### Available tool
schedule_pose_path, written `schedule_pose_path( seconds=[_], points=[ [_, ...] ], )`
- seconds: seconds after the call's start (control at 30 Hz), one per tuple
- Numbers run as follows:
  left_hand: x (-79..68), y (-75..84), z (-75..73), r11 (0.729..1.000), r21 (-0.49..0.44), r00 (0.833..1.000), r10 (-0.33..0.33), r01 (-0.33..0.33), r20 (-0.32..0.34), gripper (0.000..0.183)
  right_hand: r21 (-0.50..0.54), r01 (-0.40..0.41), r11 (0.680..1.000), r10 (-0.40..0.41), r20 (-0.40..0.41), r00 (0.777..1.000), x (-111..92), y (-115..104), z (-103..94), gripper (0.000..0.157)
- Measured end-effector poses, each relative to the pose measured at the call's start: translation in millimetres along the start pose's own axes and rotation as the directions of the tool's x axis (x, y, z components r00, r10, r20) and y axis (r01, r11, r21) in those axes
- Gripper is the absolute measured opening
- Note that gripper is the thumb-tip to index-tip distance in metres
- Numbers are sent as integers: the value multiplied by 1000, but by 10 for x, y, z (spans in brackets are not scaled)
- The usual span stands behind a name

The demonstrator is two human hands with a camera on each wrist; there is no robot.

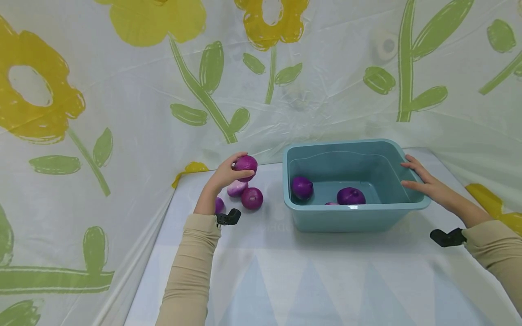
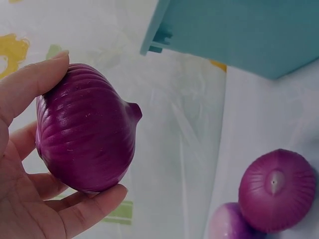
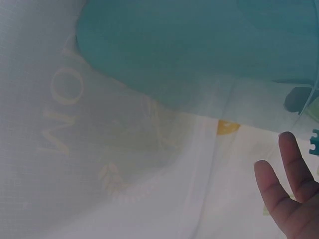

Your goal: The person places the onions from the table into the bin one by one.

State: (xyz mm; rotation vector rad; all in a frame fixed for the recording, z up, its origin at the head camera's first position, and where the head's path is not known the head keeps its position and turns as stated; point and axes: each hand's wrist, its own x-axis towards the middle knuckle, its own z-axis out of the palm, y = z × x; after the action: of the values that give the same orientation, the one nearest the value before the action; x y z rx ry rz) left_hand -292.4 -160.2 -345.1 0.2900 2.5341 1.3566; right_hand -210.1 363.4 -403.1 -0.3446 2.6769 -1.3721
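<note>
My left hand [image 1: 228, 174] grips a purple onion [image 2: 89, 132] between thumb and fingers, its pointed tip facing away from the palm. In the head view this held onion [image 1: 246, 166] is left of the blue-green bin [image 1: 346, 218]. A dark purple onion [image 1: 252, 198], a paler onion [image 1: 237, 188] and another onion [image 1: 219, 205], partly hidden by the left arm, lie below that hand. Inside the bin are a round onion [image 1: 302, 188] and a second onion [image 1: 351, 196]; the front rim mostly hides a third. My right hand [image 1: 433, 184] is at the bin's right rim, fingers extended.
The bin stands on a table with a white cloth [image 1: 261, 290] patterned with pale blue triangles. Behind and to the left hangs a translucent curtain [image 1: 134, 99] with yellow flowers and green leaves. Black wrist mounts [image 1: 229, 217] sit at both sleeves.
</note>
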Motion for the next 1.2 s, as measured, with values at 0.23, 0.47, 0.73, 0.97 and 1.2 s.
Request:
schedule_pose_path(
  seconds=[0.23,0.47,0.73,0.97,1.2],
  points=[
    [37,94,3,999,-4,999,33,-33,-11,68,-1,0,1000,0,1,1000,2,-1,1,65],
    [78,220,15,997,4,997,77,-77,-18,65,0,-6,1000,6,3,1000,4,-2,1,65],
    [119,349,45,996,13,996,91,-91,-5,68,8,7,1000,-7,1,1000,0,6,-4,64],
    [176,468,102,994,29,994,109,-109,10,69,12,8,1000,-8,-2,1000,4,4,3,64],
    [225,552,182,993,25,993,111,-112,32,69,16,6,1000,-6,-3,1000,7,8,9,64]
  ],
)
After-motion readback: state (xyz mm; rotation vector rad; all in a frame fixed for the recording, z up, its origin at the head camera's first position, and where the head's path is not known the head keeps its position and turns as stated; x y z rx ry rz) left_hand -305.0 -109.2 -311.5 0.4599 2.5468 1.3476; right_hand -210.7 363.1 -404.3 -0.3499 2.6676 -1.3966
